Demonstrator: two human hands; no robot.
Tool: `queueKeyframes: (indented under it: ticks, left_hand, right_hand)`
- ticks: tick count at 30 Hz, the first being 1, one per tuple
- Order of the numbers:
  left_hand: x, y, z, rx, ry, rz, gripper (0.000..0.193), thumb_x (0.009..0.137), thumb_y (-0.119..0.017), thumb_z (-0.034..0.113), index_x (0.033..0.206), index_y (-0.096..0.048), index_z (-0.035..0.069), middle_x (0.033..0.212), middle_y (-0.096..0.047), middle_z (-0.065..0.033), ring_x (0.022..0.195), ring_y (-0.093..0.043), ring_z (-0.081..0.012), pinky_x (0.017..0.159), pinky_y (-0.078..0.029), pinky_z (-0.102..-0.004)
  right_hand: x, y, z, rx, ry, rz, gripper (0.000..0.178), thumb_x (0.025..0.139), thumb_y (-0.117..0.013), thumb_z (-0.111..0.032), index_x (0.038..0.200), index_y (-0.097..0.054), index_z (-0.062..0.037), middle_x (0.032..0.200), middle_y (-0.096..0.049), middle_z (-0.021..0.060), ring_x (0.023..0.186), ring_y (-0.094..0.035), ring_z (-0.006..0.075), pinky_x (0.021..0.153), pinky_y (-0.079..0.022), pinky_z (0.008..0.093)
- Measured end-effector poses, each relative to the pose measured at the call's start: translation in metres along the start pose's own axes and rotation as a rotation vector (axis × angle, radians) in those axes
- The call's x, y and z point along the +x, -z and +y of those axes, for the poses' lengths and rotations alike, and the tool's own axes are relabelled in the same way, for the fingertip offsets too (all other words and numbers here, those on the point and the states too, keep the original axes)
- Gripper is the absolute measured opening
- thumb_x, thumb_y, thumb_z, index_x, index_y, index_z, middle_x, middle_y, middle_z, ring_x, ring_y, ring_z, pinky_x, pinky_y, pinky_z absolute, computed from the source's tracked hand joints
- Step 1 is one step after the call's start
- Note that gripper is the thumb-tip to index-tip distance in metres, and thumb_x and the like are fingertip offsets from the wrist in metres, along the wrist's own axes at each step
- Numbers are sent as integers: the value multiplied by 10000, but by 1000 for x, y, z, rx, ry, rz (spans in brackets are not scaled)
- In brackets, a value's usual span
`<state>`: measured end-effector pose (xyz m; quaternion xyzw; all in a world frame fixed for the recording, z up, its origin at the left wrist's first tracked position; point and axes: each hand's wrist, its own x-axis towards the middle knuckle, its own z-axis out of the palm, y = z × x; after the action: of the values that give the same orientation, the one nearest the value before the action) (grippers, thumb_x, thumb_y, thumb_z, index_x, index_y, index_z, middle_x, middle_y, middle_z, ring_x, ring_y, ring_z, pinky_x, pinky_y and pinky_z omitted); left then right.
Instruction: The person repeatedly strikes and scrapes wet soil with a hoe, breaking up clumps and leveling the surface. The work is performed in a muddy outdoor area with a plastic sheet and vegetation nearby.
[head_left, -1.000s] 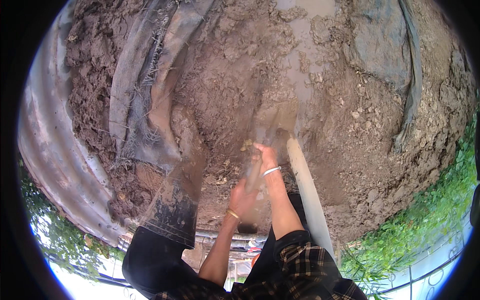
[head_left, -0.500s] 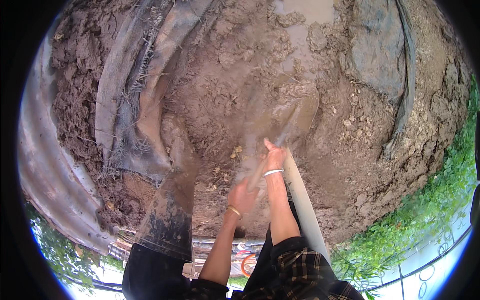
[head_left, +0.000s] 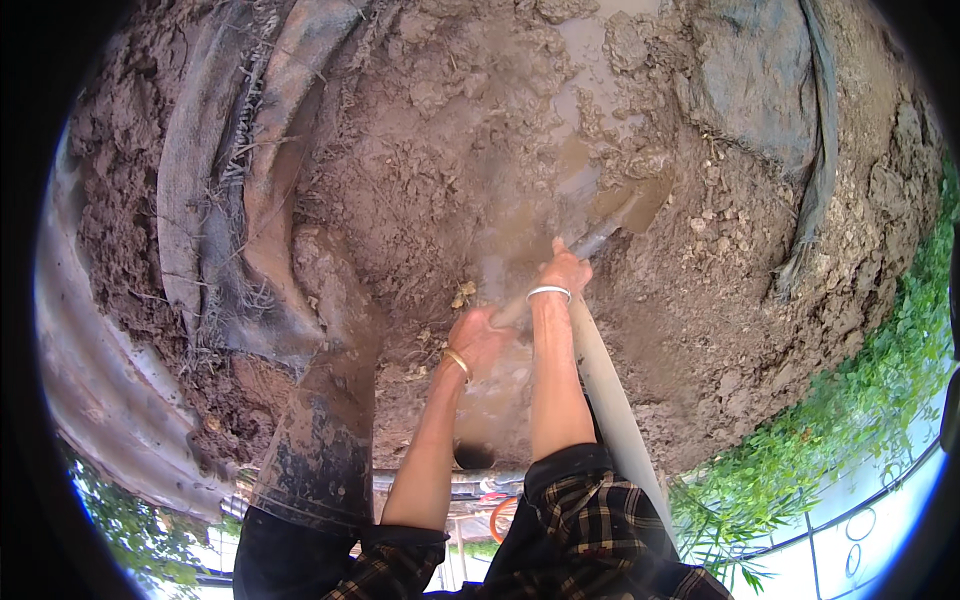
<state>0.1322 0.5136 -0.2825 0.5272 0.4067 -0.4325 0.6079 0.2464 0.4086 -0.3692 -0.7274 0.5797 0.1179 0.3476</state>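
Muddy shovel (head_left: pixel 598 240) slants through your grip, blade (head_left: pixel 648 198) lying ahead and right of it on wet mud (head_left: pixel 430 190). Your left hand (head_left: pixel 482 333) wraps handle (head_left: pixel 513 313), fingers closed; your right hand (head_left: pixel 566 270) closes round shaft nearer blade. Pale pole (head_left: pixel 622 415) beside right forearm. Muddy boot (head_left: pixel 325 440), frayed cloth (head_left: pixel 190 200) left of grip.

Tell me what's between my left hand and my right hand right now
The head view shows a short stretch of shovel handle between your left hand and right hand.
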Motion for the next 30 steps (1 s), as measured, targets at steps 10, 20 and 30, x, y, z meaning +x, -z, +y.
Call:
queueKeyframes:
  ticks: [10, 20, 30]
  left_hand:
    - [3, -16, 0, 229, -54, 344, 301, 747, -725, 287, 957, -663, 80, 830, -686, -197, 808, -660, -406, 720, -506, -478]
    - [1, -36, -11, 74, -25, 548, 303, 754, -749, 257, 965, -657, 59, 740, -673, -156, 685, -647, -337, 657, -496, -439]
    - [25, 4, 1, -192, -23, 316, 229, 779, -740, 128, 932, -649, -16, 734, -623, -46, 656, -574, -131, 597, -476, -314]
  right_hand:
    - [-3, -21, -11, 179, -179, -425, 253, 727, -699, -1, 902, -519, 29, 731, -527, 122, 435, -471, 240, 380, -372, 393]
    - [-25, -29, -17, 32, -120, -640, 194, 715, -717, -14, 797, -544, 18, 684, -562, 125, 395, -475, 219, 361, -383, 378]
    - [-27, -57, -38, 143, -286, -791, 257, 739, -750, -36, 716, -495, -42, 647, -480, 56, 435, -454, 168, 397, -370, 335]
